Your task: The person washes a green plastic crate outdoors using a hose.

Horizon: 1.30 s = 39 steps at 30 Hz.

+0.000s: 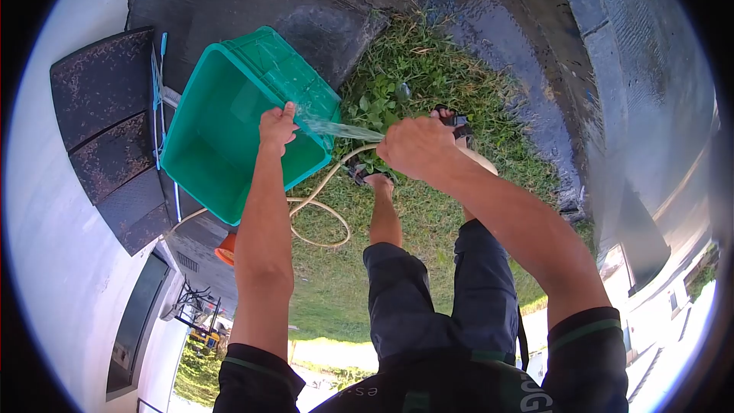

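Note:
A large green plastic tub [222, 118] is tilted so that its open mouth faces left and toward me. My left hand [278, 128] is closed around the tub's near right rim, with the thumb pointing up. To the right, my right hand [417, 145] is wrapped round the end of a pale yellow hose [325, 183]. A spray of water [340, 130] leaves the hose and strikes the tub's outer side next to my left hand. The hose loops over the grass below the tub, and part of it shows under my right wrist.
Grass [321, 283] and weeds lie around my sandalled feet. Wet dark concrete [489, 38] borders the grass. Rusty dark panels [107, 130] stand by the white wall at left, with thin blue poles [159, 99] alongside. An orange container [226, 248] sits below the tub.

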Available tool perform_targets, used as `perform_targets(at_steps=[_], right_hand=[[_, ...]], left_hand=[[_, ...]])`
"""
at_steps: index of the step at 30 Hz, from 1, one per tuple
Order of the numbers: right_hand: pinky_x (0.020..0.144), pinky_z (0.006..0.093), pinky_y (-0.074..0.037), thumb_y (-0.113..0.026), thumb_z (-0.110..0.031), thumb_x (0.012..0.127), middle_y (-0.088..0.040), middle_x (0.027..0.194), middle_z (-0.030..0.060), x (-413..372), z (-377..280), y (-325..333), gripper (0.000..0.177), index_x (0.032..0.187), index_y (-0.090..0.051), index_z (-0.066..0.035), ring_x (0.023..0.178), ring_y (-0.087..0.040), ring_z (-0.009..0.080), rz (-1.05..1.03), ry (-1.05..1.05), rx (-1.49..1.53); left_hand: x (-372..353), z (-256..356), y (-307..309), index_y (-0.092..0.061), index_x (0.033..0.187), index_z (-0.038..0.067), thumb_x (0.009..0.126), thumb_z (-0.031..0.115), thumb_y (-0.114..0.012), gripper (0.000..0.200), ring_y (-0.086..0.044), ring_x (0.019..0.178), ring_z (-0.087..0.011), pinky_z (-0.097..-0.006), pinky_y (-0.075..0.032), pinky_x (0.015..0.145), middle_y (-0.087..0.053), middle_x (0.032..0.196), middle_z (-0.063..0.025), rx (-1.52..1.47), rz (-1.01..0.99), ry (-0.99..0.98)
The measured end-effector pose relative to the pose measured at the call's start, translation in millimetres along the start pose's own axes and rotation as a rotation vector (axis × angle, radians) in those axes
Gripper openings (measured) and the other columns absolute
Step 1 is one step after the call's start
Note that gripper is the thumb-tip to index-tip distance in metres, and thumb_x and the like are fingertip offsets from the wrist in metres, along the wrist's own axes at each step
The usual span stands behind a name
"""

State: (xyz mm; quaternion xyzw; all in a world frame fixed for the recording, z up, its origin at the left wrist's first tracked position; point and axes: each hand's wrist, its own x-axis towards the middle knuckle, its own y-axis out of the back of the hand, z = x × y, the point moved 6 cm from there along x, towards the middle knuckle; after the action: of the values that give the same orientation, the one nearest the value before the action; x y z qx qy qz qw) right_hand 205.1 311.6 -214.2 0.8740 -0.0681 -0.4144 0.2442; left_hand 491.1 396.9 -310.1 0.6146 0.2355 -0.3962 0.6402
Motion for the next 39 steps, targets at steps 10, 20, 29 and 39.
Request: perform_targets(at_steps=[10, 20, 29, 39], right_hand=[[0.069, 0.04, -0.056, -0.051, -0.027, 0.088, -0.067, 0.089, 0.0131, -17.0, -3.3, -26.3, 0.03, 0.092, -0.067, -0.003, 0.085, -0.068, 0.03, -0.103, 0.016, 0.009], [0.073, 0.0416, -0.054, -0.051, -0.043, 0.09, -0.067, 0.091, 0.015, -26.7, -1.0, -63.8, 0.045, 0.091, -0.067, -0.001, 0.086, -0.067, 0.0326, -0.141, -0.116, 0.248], [0.075, 0.041, -0.054, -0.047, -0.031, 0.091, -0.067, 0.094, 0.0149, -12.3, 21.8, -59.3, 0.037, 0.092, -0.068, -0.001, 0.089, -0.067, 0.0317, -0.092, -0.199, 0.177], [0.075, 0.0397, -0.055, -0.048, -0.026, 0.09, -0.068, 0.1, 0.0121, 9.4, 35.9, -45.9, 0.032, 0.103, -0.069, -0.006, 0.095, -0.067, 0.0287, -0.139, -0.176, -0.011]], left_hand=[[-4.2, -20.6, -32.6, -0.055, 0.099, -0.004, 0.097, 0.044, -0.041, 0.05, -0.062, 0.094, -0.0391, -0.0482, -0.049, 0.083, -0.064, 0.097, -0.0207, 0.097, 0.203, -0.148], [-80.7, -62.4, -72.0, -0.048, 0.109, -0.007, 0.092, 0.029, -0.054, 0.04, -0.057, 0.089, -0.0473, -0.0502, -0.044, 0.076, -0.06, 0.094, -0.0279, 0.327, 0.215, -0.505], [-60.7, -58.3, -69.4, -0.055, 0.088, -0.005, 0.089, 0.032, -0.06, 0.037, -0.06, 0.071, -0.0416, -0.0505, -0.045, 0.068, -0.061, 0.079, -0.0235, 0.304, 0.177, -0.229], [-18.2, -75.3, -82.2, -0.057, 0.078, -0.006, 0.079, 0.045, -0.069, 0.053, -0.063, 0.083, -0.0396, -0.0494, -0.048, 0.075, -0.064, 0.087, -0.0242, 0.214, 0.15, 0.013]])
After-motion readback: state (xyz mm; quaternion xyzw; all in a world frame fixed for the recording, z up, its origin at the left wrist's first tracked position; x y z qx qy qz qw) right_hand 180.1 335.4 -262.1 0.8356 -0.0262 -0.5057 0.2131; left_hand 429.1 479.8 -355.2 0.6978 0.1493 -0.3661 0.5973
